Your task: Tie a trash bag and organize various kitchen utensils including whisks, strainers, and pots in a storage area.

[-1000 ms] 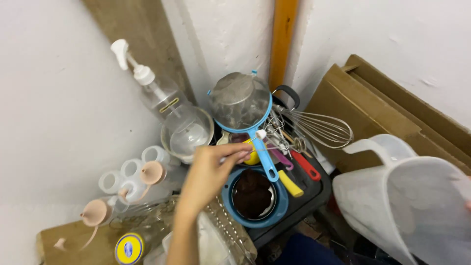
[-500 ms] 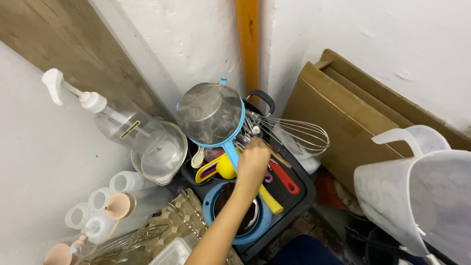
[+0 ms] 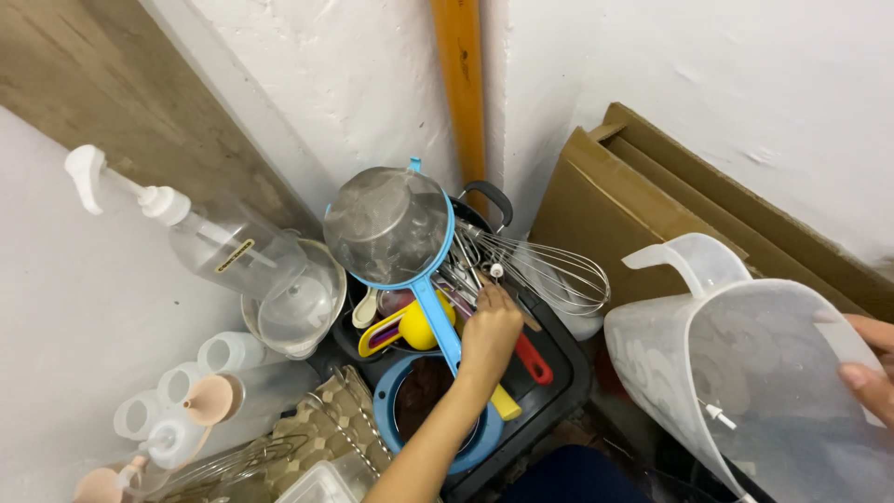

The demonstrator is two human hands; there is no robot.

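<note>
Left hand: our left hand [image 3: 491, 333] reaches down into the black bin [image 3: 559, 368], fingers curled among the metal utensil handles beside the blue sieve handle; we cannot tell whether it grips one of them or only touches them
Right hand: our right hand [image 3: 868, 361] grasps the translucent plastic jug [image 3: 754, 373] by its far wall at the right edge, fingers pressed flat on the outside
Jug: it tilts with the mouth toward us, handle and spout pointing up and left, well apart from the bin
Sieve: a blue-rimmed sieve [image 3: 388, 226] with metal mesh lies on top of the bin's contents, its blue handle running down past our left hand
Other utensils: a wire whisk [image 3: 545, 265] points right, a yellow measuring cup [image 3: 417, 326] sits just left of the sieve handle, and a red handle [image 3: 533, 359] lies just right of our wrist
Label: a small yellow oblong label [image 3: 236, 254] sits slantwise on the clear pump bottle [image 3: 223, 244] leaning over a glass bowl [image 3: 296, 303] at the left
Packages: flattened brown cardboard [image 3: 624, 200] leans against the white wall at the right, behind the jug
Corner: a tall orange strip [image 3: 461, 84] stands upright in the wall corner, above the bin
Lower left: clear squeeze bottles with pale pink funnel tips [image 3: 209, 399] lie side by side
</note>
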